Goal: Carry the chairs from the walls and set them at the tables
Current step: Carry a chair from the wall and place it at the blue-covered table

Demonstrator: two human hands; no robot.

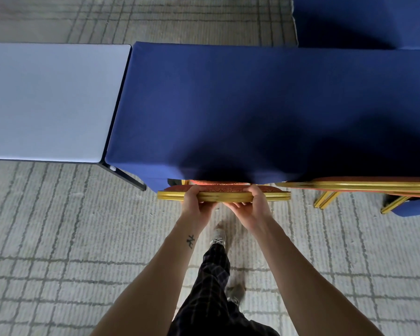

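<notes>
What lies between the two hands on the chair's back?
In the head view, only the chair's bare gold top rail runs between the left hand and the right hand; both grip it.

Both arms reach forward, left hand (196, 202) and right hand (249, 206) close together, gripping the chair (224, 197).

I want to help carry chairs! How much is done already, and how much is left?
Done: one gold-framed chair on the right stands at the blue-clothed table. In hand: the left hand and right hand grip the back rail of a second chair at the same table. Left: the bare grey table shows no chair on this side, so it probably needs some. The walls are out of view.
</notes>
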